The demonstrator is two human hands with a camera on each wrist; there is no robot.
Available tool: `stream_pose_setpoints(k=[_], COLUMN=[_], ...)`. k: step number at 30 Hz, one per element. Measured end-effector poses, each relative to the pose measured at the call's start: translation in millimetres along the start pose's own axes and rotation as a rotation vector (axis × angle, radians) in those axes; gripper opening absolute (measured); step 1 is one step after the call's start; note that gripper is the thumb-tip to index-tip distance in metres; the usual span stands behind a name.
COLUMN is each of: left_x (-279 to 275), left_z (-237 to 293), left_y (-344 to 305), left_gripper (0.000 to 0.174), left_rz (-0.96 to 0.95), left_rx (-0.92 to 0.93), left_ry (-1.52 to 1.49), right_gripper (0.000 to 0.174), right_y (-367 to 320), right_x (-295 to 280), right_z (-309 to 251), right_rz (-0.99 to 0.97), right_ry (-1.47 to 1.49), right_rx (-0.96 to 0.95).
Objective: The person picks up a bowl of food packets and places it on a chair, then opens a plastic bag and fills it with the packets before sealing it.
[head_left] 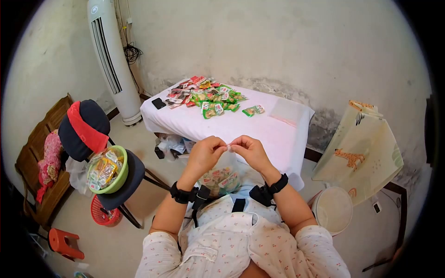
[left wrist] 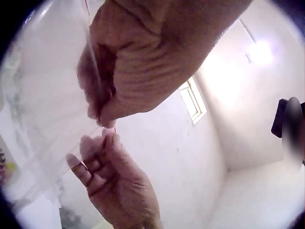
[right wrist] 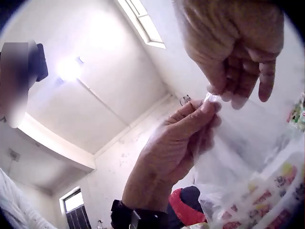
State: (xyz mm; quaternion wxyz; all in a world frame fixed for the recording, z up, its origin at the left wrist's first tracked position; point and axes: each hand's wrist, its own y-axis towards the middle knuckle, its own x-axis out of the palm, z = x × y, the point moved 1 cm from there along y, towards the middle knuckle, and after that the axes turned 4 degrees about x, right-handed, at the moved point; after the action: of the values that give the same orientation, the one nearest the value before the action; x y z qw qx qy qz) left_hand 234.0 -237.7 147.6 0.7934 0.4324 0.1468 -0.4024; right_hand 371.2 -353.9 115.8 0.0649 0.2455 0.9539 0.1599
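Note:
A clear plastic bag [head_left: 220,180] hangs in front of the person's body, with several small printed packets in its lower part. At its top edge the left hand [head_left: 206,154] pinches the plastic between thumb and fingers. Right beside it, the right hand [head_left: 251,152] pinches the same edge, the fingertips of both hands nearly meeting. A thin red line runs along the bag's edge in the left wrist view. Seen from the right wrist, the gathered plastic [right wrist: 238,138] drops below the fingers, and the right hand's outer fingers are spread loosely.
Ahead stands a table with a white cloth [head_left: 273,134], bearing a pile of green and red snack packets [head_left: 213,97] and a black phone [head_left: 158,103]. To the left, a green basin [head_left: 121,172] of packets sits on a chair. A white bucket [head_left: 333,211] stands at right.

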Motion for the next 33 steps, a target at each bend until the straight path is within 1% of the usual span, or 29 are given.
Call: stream_pose_setpoints(k=[2,5,7,10,14,16,18,20,24,26,28,31,33], left_x=[2.0,8.9,11.3,21.7,47.4,52.9,56.0,59.2,68.6,69.5,69.3,70.7,71.2], left_z=[1.8,7.5,19.3,25.4,13.4,18.7,25.1,30.7,32.2,34.3,33.7,27.4,25.7], left_y=[1.6,8.8,17.1,21.7,16.3,13.4,13.0,13.2,16.9,17.6,18.4,17.7,16.4], left_gripper=[0.012,0.011,0.01,0.01,0.009,0.009,0.009,0.009,0.008,0.007,0.006,0.006,0.007], left_rz=[0.026,0.034,0.023,-0.014,-0.059,-0.062,-0.068,-0.057,-0.036,0.022,0.016,0.024,0.038], left_rx=[0.067,0.109,0.115,0.132,0.189,0.185,0.177,0.219,0.286,0.355,0.367,0.398,0.419], left_ry=[0.034,0.027,0.005,-0.031,-0.064,-0.063,-0.062,-0.033,-0.005,0.042,0.073,0.113,0.122], right_gripper=[0.01,0.009,0.008,0.007,0.008,0.008,0.008,0.008,0.007,0.008,0.009,0.011,0.01], right_y=[-0.4,-2.1,-7.9,-18.9,-32.0,-40.2,-46.4,-51.1,-55.1,-55.7,-55.8,-53.6,-51.9], right_x=[-1.2,-8.8,-18.2,-28.5,-42.2,-45.0,-47.4,-50.2,-54.8,-55.3,-55.5,-53.0,-55.4], right_z=[-0.2,-7.5,-21.5,-30.5,-7.5,-1.3,-1.4,-2.1,-4.7,-5.8,-7.1,-5.8,-1.6], right_rz=[-0.009,0.002,0.062,0.105,0.127,0.167,0.182,0.201,0.244,0.268,0.318,0.323,0.306], right_ry=[0.011,0.0,-0.129,-0.184,-0.211,-0.167,-0.162,-0.155,-0.237,-0.263,-0.284,-0.324,-0.349], right_rx=[0.011,0.038,-0.04,-0.052,-0.015,0.042,0.037,0.035,-0.005,-0.025,-0.108,-0.148,-0.143])
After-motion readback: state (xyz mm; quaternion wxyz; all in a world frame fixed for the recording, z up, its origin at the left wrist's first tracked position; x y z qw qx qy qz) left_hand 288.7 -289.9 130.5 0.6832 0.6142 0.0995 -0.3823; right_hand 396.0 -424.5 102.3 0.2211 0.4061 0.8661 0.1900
